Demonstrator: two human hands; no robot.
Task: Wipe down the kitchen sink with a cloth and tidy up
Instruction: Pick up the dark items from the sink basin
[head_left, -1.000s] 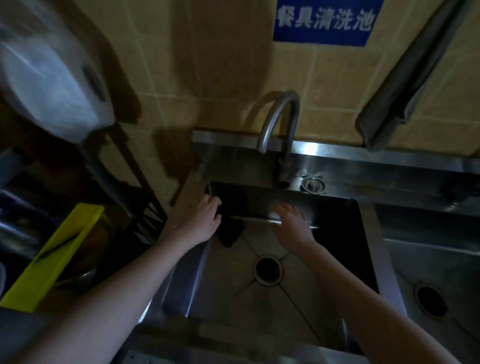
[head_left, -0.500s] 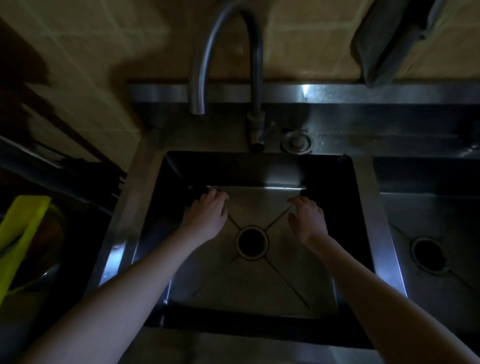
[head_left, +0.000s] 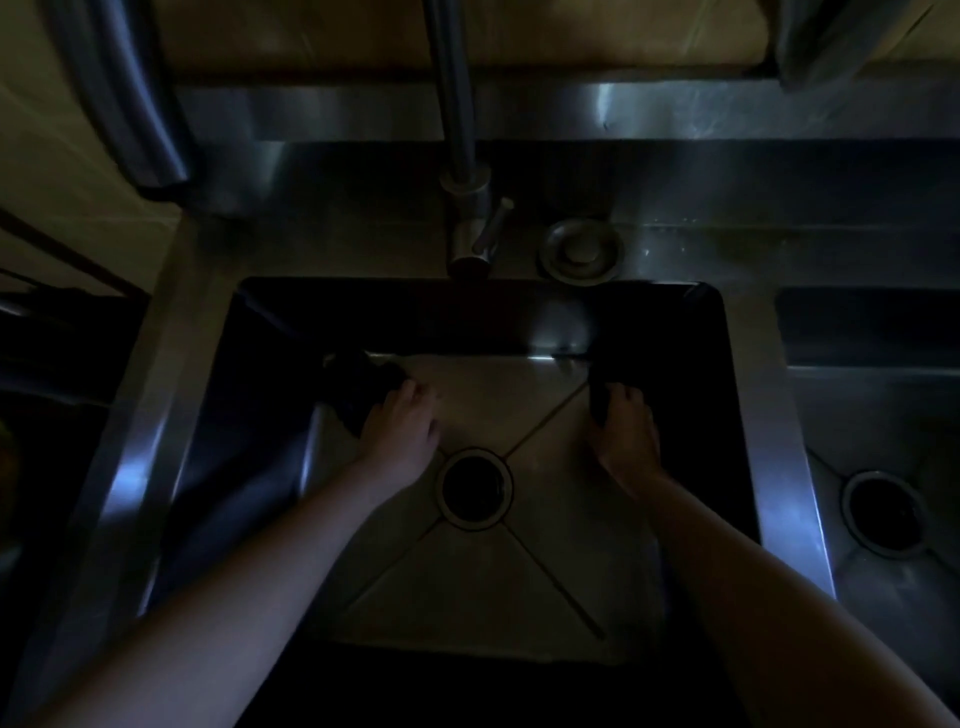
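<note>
Both my arms reach down into the left steel sink basin (head_left: 737, 415), seen from above in dim light. My left hand (head_left: 400, 434) is at the back left of the basin floor, its fingers curled on a dark cloth (head_left: 358, 387) bunched against the back wall. My right hand (head_left: 628, 439) rests on the floor at the back right, fingers bent downward. A dark patch lies at its fingertips; I cannot tell whether it is a shadow or a thing. The round drain (head_left: 475, 488) lies between my wrists.
The faucet (head_left: 460, 150), with its lever, rises behind the basin, and a round metal cap (head_left: 579, 249) sits on the ledge beside it. A second basin (head_left: 883, 405) with its own drain adjoins on the right. A dark rack stands at the left edge.
The view has tilted down and moved closer over the sink. My left hand has brought the cloth from the left rim down to the basin floor. My right hand has shifted right.
</note>
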